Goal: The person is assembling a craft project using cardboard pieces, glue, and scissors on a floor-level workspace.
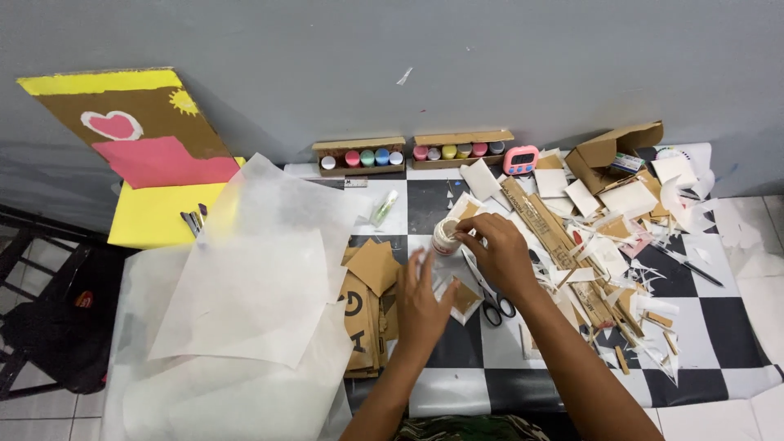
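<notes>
My right hand (496,255) grips the top of a small white bottle (445,238) with a pale cap, at the middle of the checkered mat (710,343). My left hand (423,302) hovers just below the bottle with its fingers spread, blurred, holding nothing that I can see. Under both hands lies a small cardboard square with a white border (467,299). Black-handled scissors (493,309) lie beside my right wrist. A stack of brown cardboard pieces (369,304) sits left of my left hand.
Large white tissue sheets (253,286) cover the left. Two cardboard trays of paint pots (360,157) (462,150) and a pink timer (520,159) stand by the grey wall. Cardboard strips and white paper scraps (621,245) litter the right. A painted cardboard panel (139,131) leans left.
</notes>
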